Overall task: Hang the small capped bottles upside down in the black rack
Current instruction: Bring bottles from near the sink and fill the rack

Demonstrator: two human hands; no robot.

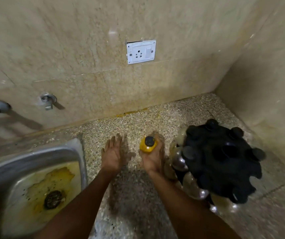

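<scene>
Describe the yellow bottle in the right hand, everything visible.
The yellow bottle is small, with a smooth, glossy, plastic-looking body and a dark round cap on top. It is seen from above, cap toward the camera, so roughly upright, not yet inverted. The right hand grips its lower body, fingers curled round it, over the speckled countertop, just left of the black rack. Its base is hidden. Nothing else touches it; motion blur hides finer detail.
</scene>
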